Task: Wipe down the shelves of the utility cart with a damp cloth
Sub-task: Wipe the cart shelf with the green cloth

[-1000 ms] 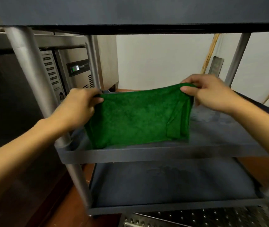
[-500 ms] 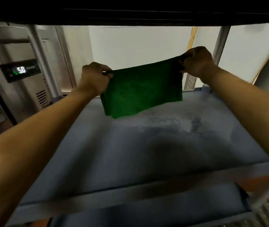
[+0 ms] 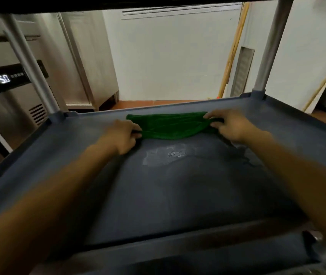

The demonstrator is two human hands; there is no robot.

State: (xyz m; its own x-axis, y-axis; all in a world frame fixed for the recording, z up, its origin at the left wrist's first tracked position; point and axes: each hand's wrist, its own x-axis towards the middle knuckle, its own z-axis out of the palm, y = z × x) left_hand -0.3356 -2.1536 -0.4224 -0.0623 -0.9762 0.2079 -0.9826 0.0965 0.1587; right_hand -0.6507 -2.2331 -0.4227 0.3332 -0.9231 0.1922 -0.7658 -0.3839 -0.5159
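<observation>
pinching the two ends of the green terry cloth (image 3: 170,126), the left hand (image 3: 122,135) and the right hand (image 3: 231,126) are each gripping it with curled fingers and thumb, stretching it wide between them. half a second ago both hands were holding the cloth up in the air, where it was hanging like a small curtain. now they are laying it down, so it is resting as a flat band on the grey-blue plastic middle shelf (image 3: 178,205) of the utility cart, close to the far rim. judging from that, the unfolding is finishing and the wiping stroke on this shelf is only starting. a pull back towards the body is looking like the natural move.

just nearer than the hands, a pale wet patch (image 3: 166,155) is shining on the shelf, while the surface around it is looking dull. beyond the left hand a grey metal cart post (image 3: 33,64) is rising, with a stainless steel fridge with a lit digital display (image 3: 1,79) standing behind it. beyond the right hand a second grey post (image 3: 271,46) is standing, and wooden poles (image 3: 231,50) are leaning against the white wall. below the forearms the lower shelf (image 3: 198,261) is showing, its state too dark to judge.
</observation>
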